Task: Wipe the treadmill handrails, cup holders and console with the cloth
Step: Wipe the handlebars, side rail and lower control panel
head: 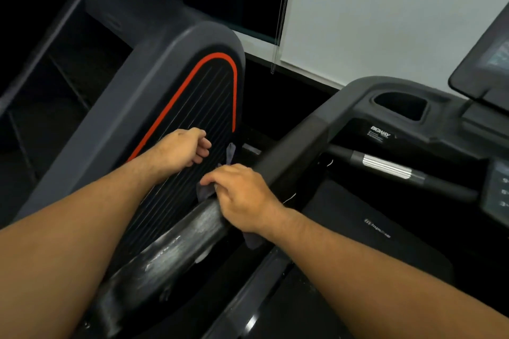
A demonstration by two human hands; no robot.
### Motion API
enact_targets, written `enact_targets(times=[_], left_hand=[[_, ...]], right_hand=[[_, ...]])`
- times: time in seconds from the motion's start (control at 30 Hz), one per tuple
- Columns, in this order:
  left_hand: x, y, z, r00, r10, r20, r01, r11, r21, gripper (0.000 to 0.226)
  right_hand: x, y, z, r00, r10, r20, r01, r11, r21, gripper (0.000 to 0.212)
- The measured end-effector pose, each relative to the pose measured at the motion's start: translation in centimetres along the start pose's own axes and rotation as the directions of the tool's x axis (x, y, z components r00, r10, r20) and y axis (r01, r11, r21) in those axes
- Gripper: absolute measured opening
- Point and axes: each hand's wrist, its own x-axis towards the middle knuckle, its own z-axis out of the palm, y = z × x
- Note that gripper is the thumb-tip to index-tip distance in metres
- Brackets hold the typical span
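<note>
The treadmill's left handrail (190,231) runs from lower left up toward the console; its lower stretch looks streaked. My right hand (242,198) grips a dark grey cloth (205,191) wrapped over this rail, cloth ends sticking out left of the fingers and under the wrist. My left hand (187,150) hovers just above and left of it, fingers loosely curled, holding nothing. A cup holder (399,104) sits at the top of the rail. The console screen (490,60) is at the upper right edge.
A neighbouring machine's dark side panel with an orange stripe (192,85) stands close to the left of the rail. A silver-banded inner grip bar (385,168) crosses below the cup holder. The treadmill belt and deck (358,228) lie at lower right. A pale wall is behind.
</note>
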Motion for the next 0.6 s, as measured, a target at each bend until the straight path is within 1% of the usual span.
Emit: enact_targets(times=[0.13,0.23,0.33,0.4,0.47,0.53,0.57,0.6], left_hand=[[-0.3,-0.3,-0.9,0.999,0.02,0.042,-0.019,1.0,-0.002,0.042],[-0.5,-0.4,-1.6,0.997,0.041,0.065,-0.04,0.999,-0.014,0.043],[-0.7,-0.7,-2.1,0.995,0.042,0.088,-0.041,0.999,-0.02,0.044],[-0.8,-1.0,-2.3,0.993,0.033,0.115,-0.033,0.999,-0.005,0.044],[-0.9,-1.2,-2.4,0.991,0.03,0.13,-0.031,0.999,0.008,0.044],[-1.1,-1.3,-2.6,0.991,0.041,0.129,-0.042,0.999,0.007,0.044],[-1.2,-1.1,-2.7,0.991,0.048,0.124,-0.049,0.999,0.003,0.043],[-1.4,-1.0,-2.8,0.991,0.055,0.118,-0.056,0.998,0.0,0.043]], right_hand=[[-0.8,-3.4,2.1,0.994,-0.051,0.092,0.055,0.998,-0.044,0.028],[-1.8,-6.3,4.0,0.993,-0.087,0.077,0.092,0.993,-0.071,0.03],[-3.0,-9.4,6.3,0.993,-0.12,0.021,0.12,0.993,-0.006,0.03],[-3.8,-11.3,7.7,0.981,-0.188,0.055,0.186,0.982,0.037,0.029],[-3.7,-11.6,7.6,0.955,-0.279,0.103,0.275,0.96,0.052,0.031],[-2.7,-10.3,6.0,0.948,-0.265,0.174,0.263,0.964,0.034,0.034],[-1.9,-9.1,5.0,0.961,-0.218,0.168,0.219,0.976,0.017,0.032],[-1.1,-7.8,3.9,0.982,-0.14,0.127,0.143,0.99,-0.011,0.03]])
